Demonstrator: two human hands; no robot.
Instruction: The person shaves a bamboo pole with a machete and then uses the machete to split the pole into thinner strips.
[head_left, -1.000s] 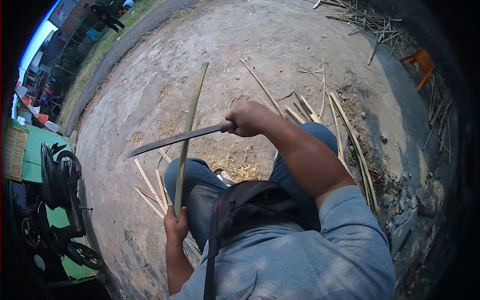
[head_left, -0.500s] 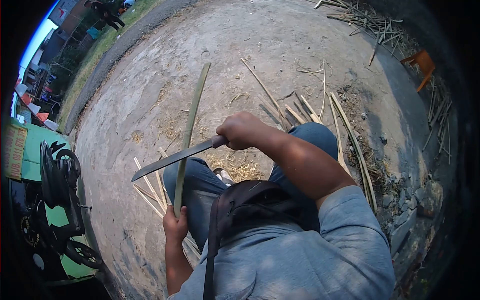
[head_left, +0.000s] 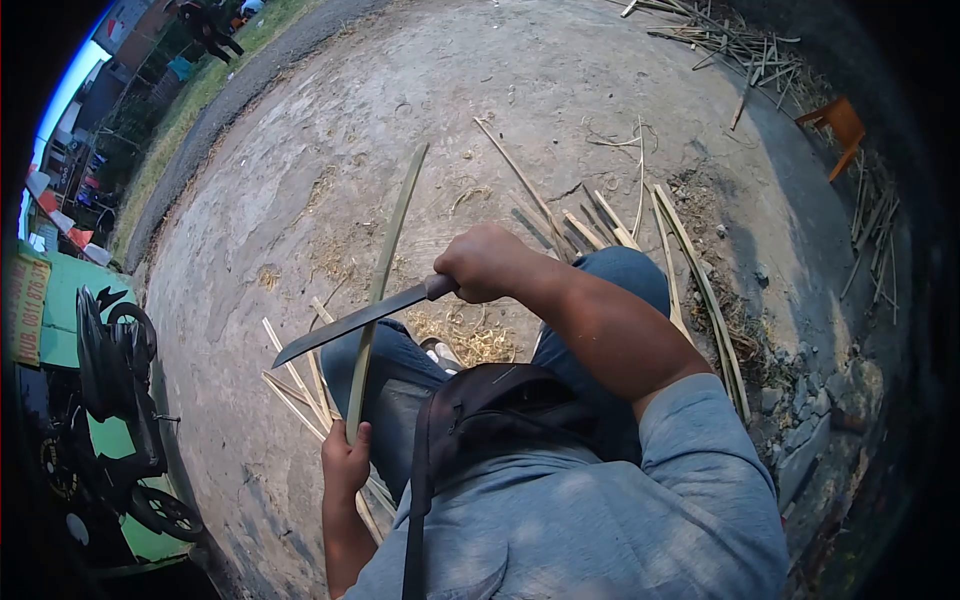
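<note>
Green strip (head_left: 392,250), lower end hidden within clamped left fingers (head_left: 364,433), knife handle (head_left: 438,287) inside clamped right fingers (head_left: 453,264)

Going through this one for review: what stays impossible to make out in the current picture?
All in the head view:
- Lower end of the strip: hidden by the left hand.
- Rear of the knife handle: covered by the right hand.
- Blade-to-strip contact: unclear from this one angle.
- Shoes: mostly hidden by the bag.
- Distant person's activity: too small and dark.
- Sign's full wording: small, lost toward the dark edge.
</note>
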